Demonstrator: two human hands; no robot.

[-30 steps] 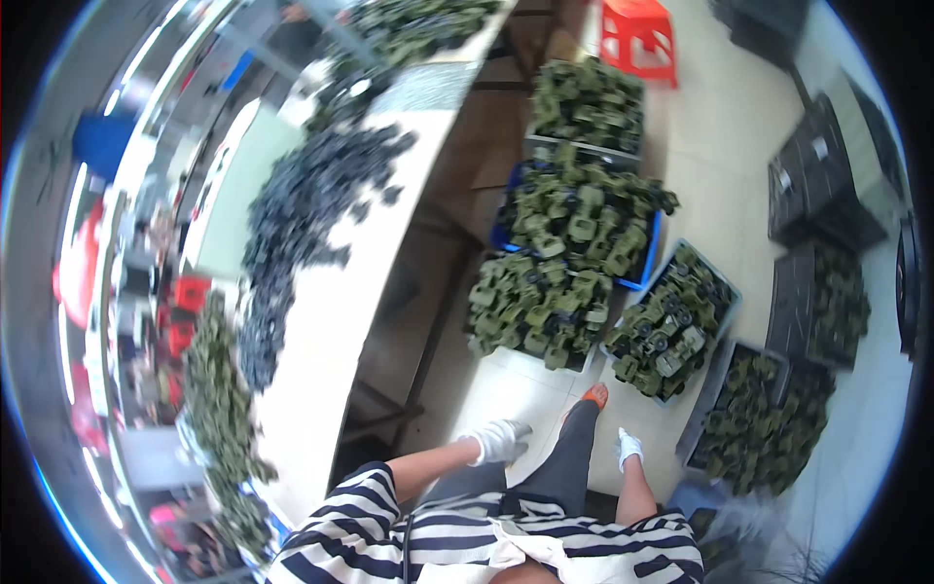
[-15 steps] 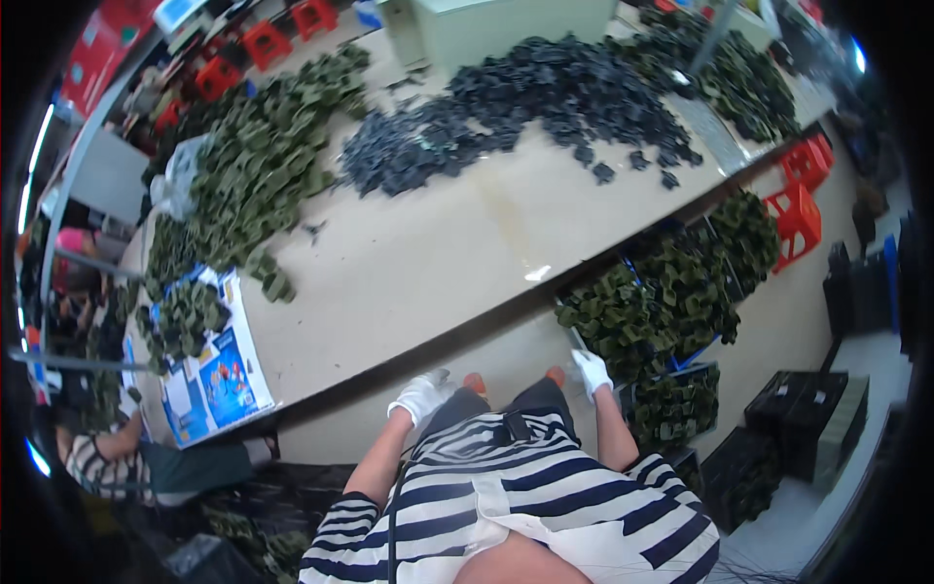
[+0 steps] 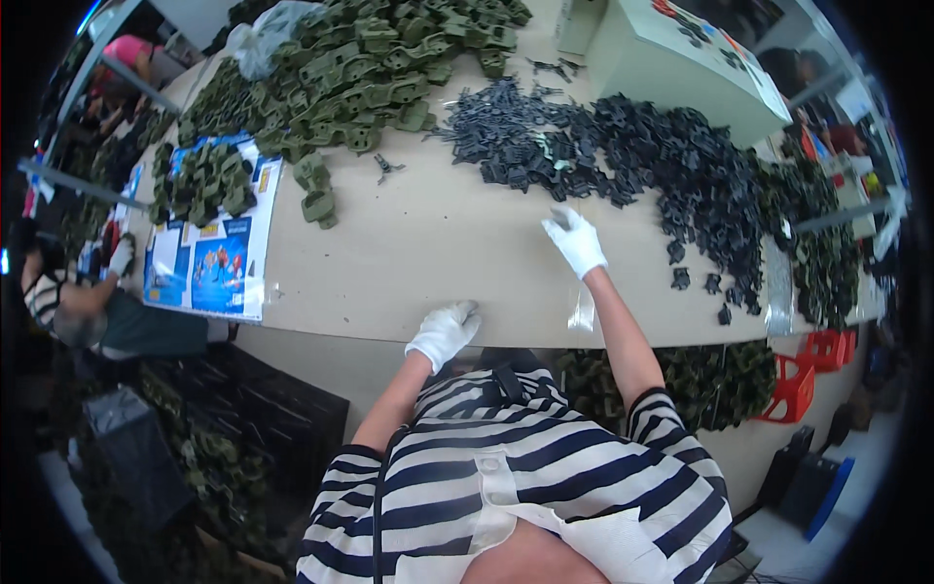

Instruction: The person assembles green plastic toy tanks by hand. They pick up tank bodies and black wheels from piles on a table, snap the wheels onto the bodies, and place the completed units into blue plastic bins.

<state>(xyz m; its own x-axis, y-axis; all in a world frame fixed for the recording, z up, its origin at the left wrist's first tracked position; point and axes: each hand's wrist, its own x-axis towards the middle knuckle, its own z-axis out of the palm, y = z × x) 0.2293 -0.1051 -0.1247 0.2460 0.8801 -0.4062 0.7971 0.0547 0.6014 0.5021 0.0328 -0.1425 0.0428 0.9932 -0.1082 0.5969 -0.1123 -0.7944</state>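
Note:
Both my hands wear white gloves. My left hand (image 3: 445,334) is over the table's near edge, its fingers loosely curled together with nothing seen in them. My right hand (image 3: 576,241) reaches over the tabletop with thumb and fingers apart, holding nothing. Beyond it lies a heap of small dark grey plastic parts (image 3: 623,161), with a lighter grey part of the heap (image 3: 491,117) at its left. Olive green molded plastic parts (image 3: 360,83) are piled at the far left. A few green parts (image 3: 316,190) and one small dark piece (image 3: 388,168) lie apart from that pile.
Left on the table (image 3: 389,263) is a colorful printed sheet (image 3: 222,263) with green parts on it. A pale green box (image 3: 671,73) stands behind the grey heap. Crates of green parts (image 3: 705,384) and red stools (image 3: 788,389) are at lower right. A co-worker (image 3: 83,302) is at left.
I have turned right and come closer to the table. My right hand has gone from beside my body to above the tabletop. My left hand has come up to the near edge.

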